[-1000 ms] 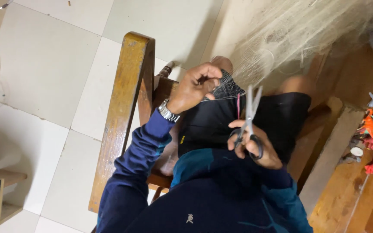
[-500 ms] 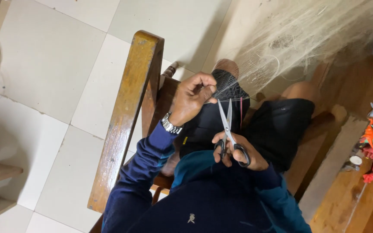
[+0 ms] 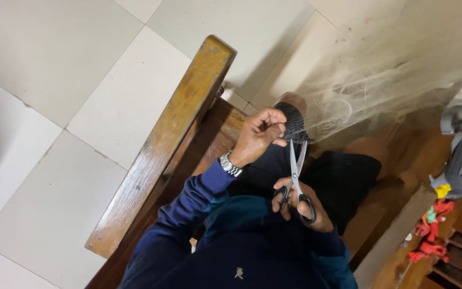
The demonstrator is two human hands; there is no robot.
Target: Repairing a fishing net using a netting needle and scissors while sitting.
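The scissors (image 3: 297, 179) had black handles and silvery blades. Just above the grip, the net (image 3: 380, 80) was pale, off-white and fine-meshed. The sleeve (image 3: 188, 214) was dark blue, with a silver wristwatch (image 3: 230, 164) at the cuff. The shorts (image 3: 343, 179) were black. Left of the grip, the wooden armrest (image 3: 161, 155) was worn golden-brown; the floor tiles (image 3: 70, 80) were cream.

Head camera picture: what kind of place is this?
Probably a room in a home used for mending nets: pale square floor tiles, a worn brown wooden chair arm and a heap of fine whitish fishing net.
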